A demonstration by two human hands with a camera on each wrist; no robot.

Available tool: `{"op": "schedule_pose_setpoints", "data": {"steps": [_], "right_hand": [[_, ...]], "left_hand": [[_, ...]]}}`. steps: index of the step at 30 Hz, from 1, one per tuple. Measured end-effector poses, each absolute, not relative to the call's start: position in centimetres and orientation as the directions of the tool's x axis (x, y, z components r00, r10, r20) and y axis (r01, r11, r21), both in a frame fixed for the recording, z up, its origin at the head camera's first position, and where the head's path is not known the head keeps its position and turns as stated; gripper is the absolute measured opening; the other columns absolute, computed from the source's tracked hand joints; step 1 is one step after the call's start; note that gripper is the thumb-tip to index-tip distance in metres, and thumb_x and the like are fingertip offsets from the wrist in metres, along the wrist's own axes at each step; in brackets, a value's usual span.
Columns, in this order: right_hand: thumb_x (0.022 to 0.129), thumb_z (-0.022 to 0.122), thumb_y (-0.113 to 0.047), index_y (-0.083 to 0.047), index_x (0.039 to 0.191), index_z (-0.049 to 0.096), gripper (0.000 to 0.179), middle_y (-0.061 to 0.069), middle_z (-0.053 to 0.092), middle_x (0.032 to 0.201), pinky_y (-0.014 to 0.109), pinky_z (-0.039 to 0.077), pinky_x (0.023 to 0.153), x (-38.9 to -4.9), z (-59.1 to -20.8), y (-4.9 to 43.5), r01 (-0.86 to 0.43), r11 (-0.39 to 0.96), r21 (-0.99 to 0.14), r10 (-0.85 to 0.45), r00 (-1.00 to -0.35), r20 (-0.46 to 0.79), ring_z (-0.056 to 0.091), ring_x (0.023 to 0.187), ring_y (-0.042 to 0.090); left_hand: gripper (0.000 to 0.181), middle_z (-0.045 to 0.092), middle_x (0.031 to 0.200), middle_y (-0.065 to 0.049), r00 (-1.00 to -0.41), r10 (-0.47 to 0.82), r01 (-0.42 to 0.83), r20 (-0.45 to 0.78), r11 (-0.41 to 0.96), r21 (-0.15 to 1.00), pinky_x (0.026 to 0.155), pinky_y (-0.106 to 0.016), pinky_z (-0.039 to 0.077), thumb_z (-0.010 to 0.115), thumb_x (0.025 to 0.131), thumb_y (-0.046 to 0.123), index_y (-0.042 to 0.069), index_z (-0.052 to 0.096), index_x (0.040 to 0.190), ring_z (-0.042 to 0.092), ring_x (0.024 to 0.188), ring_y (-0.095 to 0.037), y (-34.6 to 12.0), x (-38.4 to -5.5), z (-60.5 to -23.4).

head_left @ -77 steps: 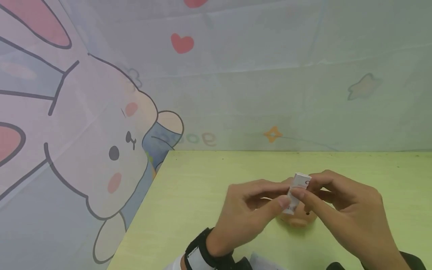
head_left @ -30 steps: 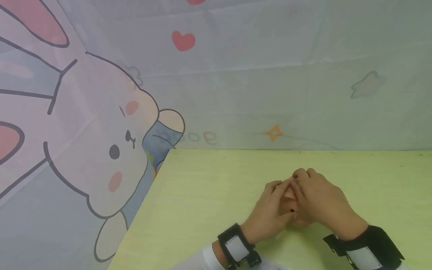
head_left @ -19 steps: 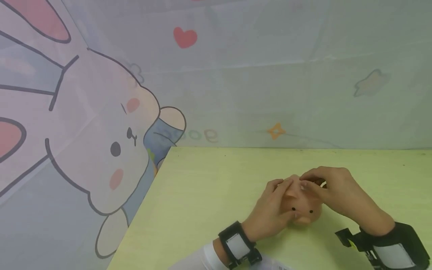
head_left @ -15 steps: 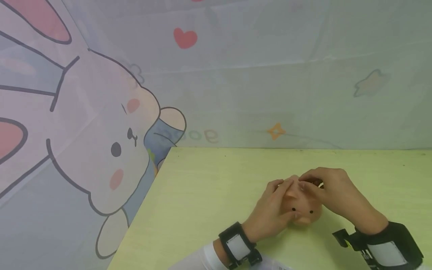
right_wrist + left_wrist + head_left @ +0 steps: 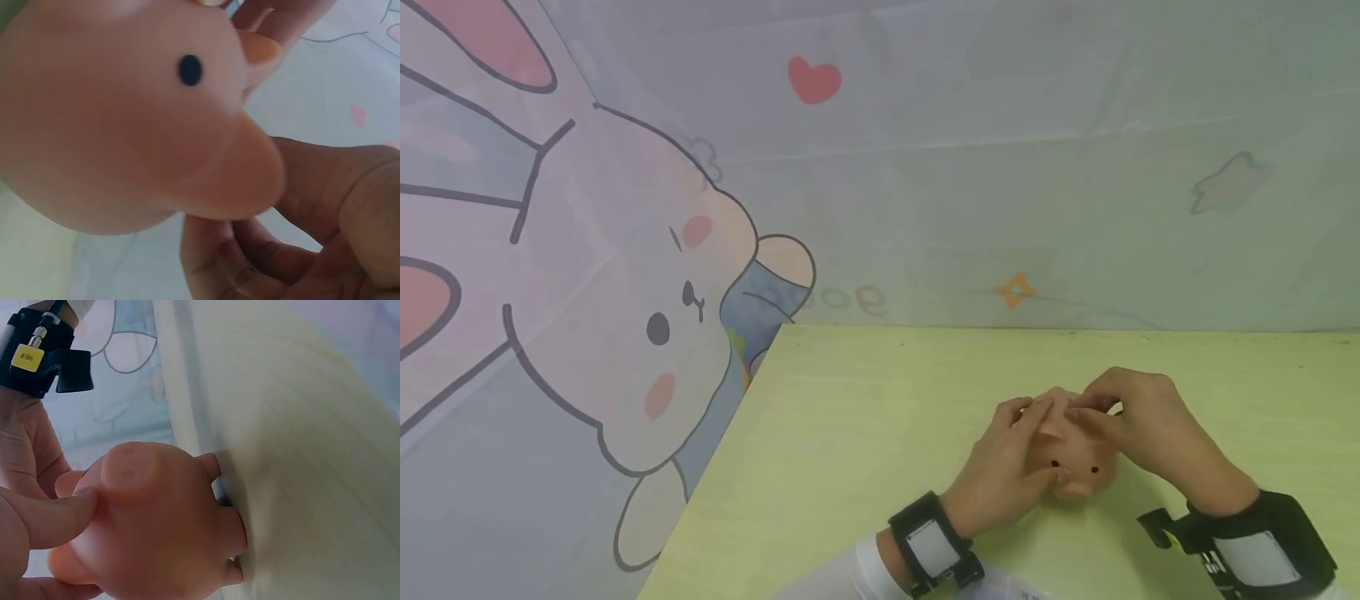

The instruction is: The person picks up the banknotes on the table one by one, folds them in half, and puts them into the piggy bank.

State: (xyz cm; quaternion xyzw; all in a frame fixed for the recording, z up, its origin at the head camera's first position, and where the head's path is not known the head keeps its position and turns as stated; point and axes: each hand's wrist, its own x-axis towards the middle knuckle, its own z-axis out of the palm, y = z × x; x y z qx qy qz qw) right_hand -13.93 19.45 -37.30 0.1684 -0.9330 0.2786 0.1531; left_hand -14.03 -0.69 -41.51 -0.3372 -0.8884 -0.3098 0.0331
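Observation:
A peach-pink piggy bank (image 5: 1078, 454) with black dot eyes stands on its short feet on the table, its snout toward me. My left hand (image 5: 1000, 471) grips it from the left, thumb on the face beside the snout and fingers up by the ear. In the left wrist view the thumb presses near the snout (image 5: 129, 472). My right hand (image 5: 1142, 421) is at the top, thumb and forefinger bent together close to the back. Behind the ear (image 5: 244, 175), the right wrist view shows the curled fingers (image 5: 209, 256); I cannot tell whether they hold anything.
The pale yellow-green table (image 5: 850, 433) ends at a cloth backdrop (image 5: 970, 167) with a printed rabbit at left. Straps with camera mounts are on both wrists. Part of a clear plastic sheet (image 5: 1000, 583) shows at the front edge.
Earlier both hands held a folded, printed paper slip over the piggy bank; it is out of sight now. The left hand has moved onto the bank, the right hand to its top.

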Motion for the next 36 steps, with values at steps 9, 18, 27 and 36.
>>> {"op": "schedule_pose_setpoints", "data": {"steps": [9,18,27,36], "right_hand": [[0.079,0.076,0.002,-0.001,0.09,0.077,0.011,0.005,0.065,0.094,0.03,0.053,0.062,-12.8,-36.6,19.1,-0.464,0.794,-0.393,-0.363,-0.88,0.307,0.065,0.084,0.027],[0.089,0.07,-0.012,-0.006,0.11,0.072,0.022,0.009,0.07,0.107,0.049,0.054,0.073,-10.9,-34.4,18.9,-0.398,0.84,-0.368,-0.275,-0.898,0.343,0.065,0.095,0.033],[0.079,0.082,-0.025,-0.025,0.109,0.072,0.031,-0.011,0.066,0.107,0.034,0.056,0.069,-6.1,-35.0,16.4,-0.6,0.77,-0.216,-0.397,-0.716,0.574,0.063,0.094,0.012],[0.085,0.066,-0.057,-0.004,0.11,0.064,0.059,-0.005,0.051,0.09,0.023,0.042,0.057,-4.6,-44.2,16.3,-0.59,0.738,-0.326,-0.608,-0.792,0.056,0.046,0.072,0.004]], "left_hand": [[0.077,0.039,0.145,-0.011,-0.777,0.572,0.613,0.263,0.595,0.519,0.095,-0.022,0.047,0.069,0.091,0.037,0.015,0.03,0.154,0.052,0.121,-0.015,-0.6,-14.0,-41.6],[0.091,0.031,0.15,-0.018,-0.805,0.555,0.583,0.21,0.675,0.452,0.081,-0.026,0.054,0.075,0.085,0.039,0.015,0.021,0.155,0.052,0.124,-0.027,-1.6,-13.7,-39.2],[0.074,0.046,0.136,-0.007,-0.766,0.558,0.63,0.32,0.75,0.2,0.058,-0.02,0.048,0.083,0.075,0.045,0.022,0.048,0.136,0.055,0.112,-0.022,-5.2,-10.2,-35.2],[0.037,0.056,0.105,0.007,-0.676,0.735,0.732,0.059,0.678,-0.06,0.052,-0.015,0.032,0.068,0.085,0.051,0.032,0.065,0.116,0.049,0.082,-0.007,-7.1,-6.9,-40.6]]}}
